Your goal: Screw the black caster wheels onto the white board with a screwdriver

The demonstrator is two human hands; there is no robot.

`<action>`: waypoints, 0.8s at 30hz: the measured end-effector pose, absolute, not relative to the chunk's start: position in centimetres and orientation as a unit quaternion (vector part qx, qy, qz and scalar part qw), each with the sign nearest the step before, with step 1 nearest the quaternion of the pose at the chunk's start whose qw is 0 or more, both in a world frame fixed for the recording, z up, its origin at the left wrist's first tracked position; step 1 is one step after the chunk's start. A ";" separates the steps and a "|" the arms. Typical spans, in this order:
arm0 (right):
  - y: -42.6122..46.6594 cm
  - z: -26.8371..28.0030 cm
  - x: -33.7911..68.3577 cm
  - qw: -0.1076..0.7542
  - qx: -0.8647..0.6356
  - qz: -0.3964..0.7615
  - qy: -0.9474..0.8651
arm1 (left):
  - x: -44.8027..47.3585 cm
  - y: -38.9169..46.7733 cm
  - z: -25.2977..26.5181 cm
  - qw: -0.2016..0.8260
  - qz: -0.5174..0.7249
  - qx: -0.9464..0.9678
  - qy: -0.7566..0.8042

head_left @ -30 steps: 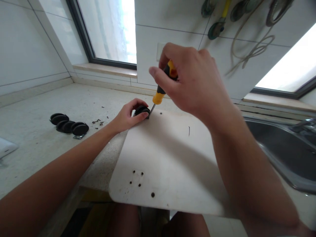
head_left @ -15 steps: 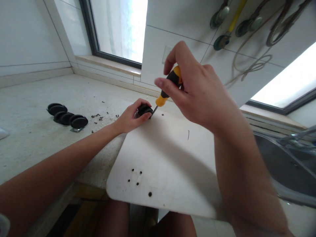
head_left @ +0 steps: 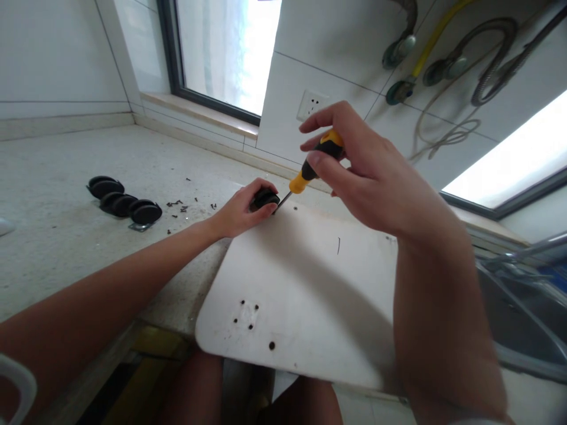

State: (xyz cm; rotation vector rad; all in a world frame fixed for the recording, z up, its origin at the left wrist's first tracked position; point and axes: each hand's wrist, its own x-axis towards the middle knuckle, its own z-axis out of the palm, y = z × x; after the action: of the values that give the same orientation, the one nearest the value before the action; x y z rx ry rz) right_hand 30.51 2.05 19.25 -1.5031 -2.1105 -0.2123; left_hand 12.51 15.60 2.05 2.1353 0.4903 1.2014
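Observation:
My left hand (head_left: 248, 209) is closed around a black caster wheel (head_left: 264, 199) at the far left corner of a white board (head_left: 310, 283). In my right hand (head_left: 354, 171) is a yellow-and-black screwdriver (head_left: 315, 162), its handle between thumb and fingers. The shaft slants down to the left, and its tip meets the caster's base at the board; the screw there is too small to make out. Several screw holes (head_left: 247, 314) show in the board's near left corner, beside one larger hole (head_left: 271, 345).
Several black casters (head_left: 119, 203) lie in a row on the speckled countertop (head_left: 57, 254) at left. Loose screws (head_left: 179, 203) are scattered near them. A metal sink (head_left: 518, 313) stands at right. Pipe valves (head_left: 401, 91) and a wall socket (head_left: 312, 105) are on the tiled wall.
The view has shifted slightly. My right hand's fingers have loosened and spread a little around the screwdriver handle. My left hand still holds the caster in place.

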 end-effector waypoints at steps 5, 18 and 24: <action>1.7 19.0 29.9 0.301 -0.576 -0.147 -0.745 | 12.6 15.6 2.0 0.324 0.453 0.810 0.182; 2.5 18.6 30.4 0.310 -0.572 -0.150 -0.744 | 12.5 15.7 2.0 0.321 0.458 0.809 0.181; 2.3 18.9 30.5 0.280 -0.589 -0.127 -0.747 | 12.5 15.6 2.1 0.318 0.450 0.812 0.193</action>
State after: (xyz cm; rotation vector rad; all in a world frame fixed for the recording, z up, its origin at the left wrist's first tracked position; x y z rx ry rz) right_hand 30.46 2.26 18.91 -1.5799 -2.0042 -0.3415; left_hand 12.54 15.57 2.05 2.1362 0.5075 1.1854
